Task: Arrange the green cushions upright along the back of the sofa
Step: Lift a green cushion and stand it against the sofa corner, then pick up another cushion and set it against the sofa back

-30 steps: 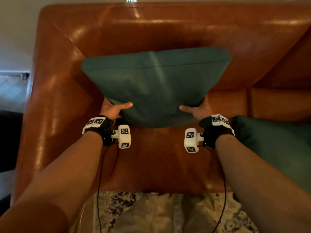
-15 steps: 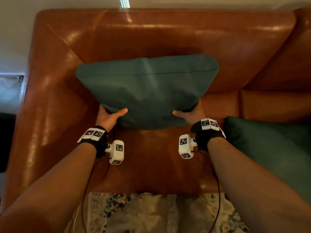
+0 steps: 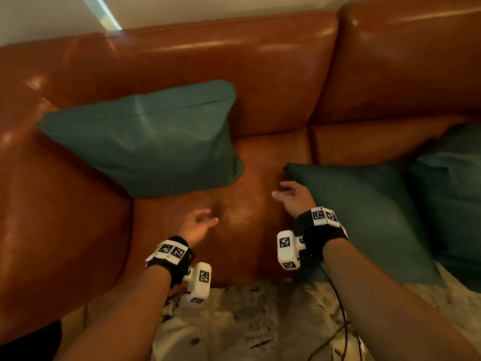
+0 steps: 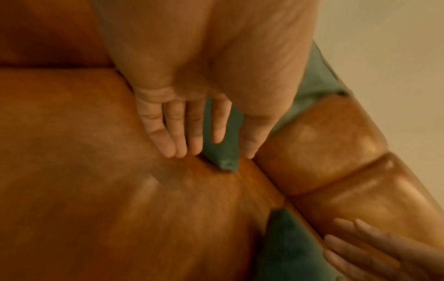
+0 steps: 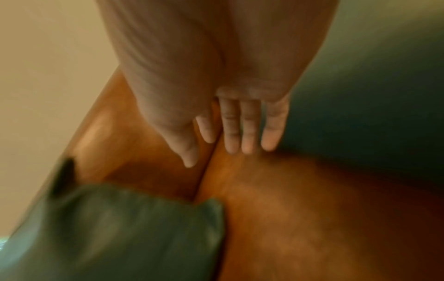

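Note:
One green cushion (image 3: 145, 142) stands upright in the sofa's left corner, leaning on the backrest (image 3: 234, 74). Nobody holds it. My left hand (image 3: 200, 225) hovers over the seat below it, fingers straight and empty; the left wrist view shows the fingers (image 4: 173, 133) extended with that cushion's corner (image 4: 225, 159) beyond them. A second green cushion (image 3: 364, 220) lies flat on the seat at the right. My right hand (image 3: 291, 194) is open beside its near left corner, fingers (image 5: 250, 129) straight. A third green cushion (image 3: 453, 199) lies further right, partly cut off.
The brown leather sofa has a wide left armrest (image 3: 52, 217) and a seam between two seat cushions (image 3: 312, 147). A patterned rug or throw (image 3: 247, 321) lies in front of the seat. Bare seat leather (image 3: 247, 217) shows between my two hands.
Both hands have let go of the left cushion, which now stands alone against the backrest. The hands drew back and shifted right, the right hand toward the flat cushion; the view turned right.

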The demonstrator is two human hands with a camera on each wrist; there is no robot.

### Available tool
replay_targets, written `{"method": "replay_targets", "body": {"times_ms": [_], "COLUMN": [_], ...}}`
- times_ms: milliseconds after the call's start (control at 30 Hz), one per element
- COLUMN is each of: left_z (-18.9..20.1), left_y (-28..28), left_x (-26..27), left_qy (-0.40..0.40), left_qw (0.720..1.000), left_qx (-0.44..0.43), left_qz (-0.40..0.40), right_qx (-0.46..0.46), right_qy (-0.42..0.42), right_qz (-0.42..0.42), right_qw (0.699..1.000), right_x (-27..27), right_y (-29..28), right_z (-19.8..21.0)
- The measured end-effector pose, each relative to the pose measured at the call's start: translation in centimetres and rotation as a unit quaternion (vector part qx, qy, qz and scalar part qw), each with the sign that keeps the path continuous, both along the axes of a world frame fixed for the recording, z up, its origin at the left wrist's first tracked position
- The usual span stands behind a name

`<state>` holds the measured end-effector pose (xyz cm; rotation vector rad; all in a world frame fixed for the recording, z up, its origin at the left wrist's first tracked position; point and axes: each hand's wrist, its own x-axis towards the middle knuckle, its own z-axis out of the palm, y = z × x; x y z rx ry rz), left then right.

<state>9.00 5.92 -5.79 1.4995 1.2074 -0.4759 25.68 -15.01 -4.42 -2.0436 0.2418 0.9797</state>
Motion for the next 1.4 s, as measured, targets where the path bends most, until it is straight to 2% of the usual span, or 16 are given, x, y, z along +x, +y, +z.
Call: {"method": "replay_targets", "body": {"times_ms": [100,167,267,333,433,567,667,800,933,1000,1167,1300,1400], "left_z": [-0.3,-0.6,-0.9,-1.2,-3.0,-5.3,-6.6,-7.1,-6.1,-5.6,-5.3,-5.4,-5.7], "left_y": [-8.0,-13.3,-19.9,-23.0,-25.8,-27.3,-27.6,-27.1,-25.4,-23.5,-17.1,-15.0,-15.1], "left_x": [3.1,5.9,10.0,12.2,14.1,15.1,15.6,15.4,15.1,14.5,12.3,12.9,14.0], "left_qy": [0.005,0.003,0.002,-0.002,-0.023,0.018,0.02,0.014,0.009,0.025,0.021,-0.014,-0.009], "left_qw": [0.998,0.997,0.998,0.998,0.995,0.995,0.996,0.992,0.991,0.988,0.984,0.981,0.977], "left_qx": [-0.026,-0.047,-0.058,-0.06,-0.085,-0.071,-0.048,-0.082,-0.092,-0.087,-0.024,-0.074,-0.088], "left_qz": [-0.062,-0.066,-0.037,-0.006,0.037,0.064,0.078,0.09,0.095,0.127,0.175,0.176,0.195], "right_qx": [-0.045,-0.079,-0.123,-0.147,-0.194,-0.158,-0.162,-0.171,-0.144,-0.118,-0.035,-0.019,-0.017], "right_qy": [-0.035,-0.055,-0.036,-0.024,0.015,0.073,0.098,0.122,0.108,0.085,0.071,0.091,0.087], "right_qz": [-0.056,-0.094,-0.116,-0.117,-0.056,-0.033,-0.039,-0.066,-0.067,-0.045,-0.007,-0.069,-0.064], "right_qw": [0.997,0.991,0.985,0.982,0.979,0.984,0.981,0.975,0.981,0.988,0.997,0.993,0.994], "right_x": [2.4,4.5,7.0,8.4,10.3,13.3,15.1,15.5,15.0,14.7,14.3,14.9,15.8], "right_y": [-9.3,-15.7,-23.1,-26.5,-29.9,-32.6,-33.8,-34.2,-32.1,-30.1,-24.1,-22.0,-20.7], "right_z": [-0.8,-1.5,-2.4,-3.5,-5.0,-6.6,-7.7,-9.0,-8.6,-8.0,-7.9,-8.7,-8.5]}}
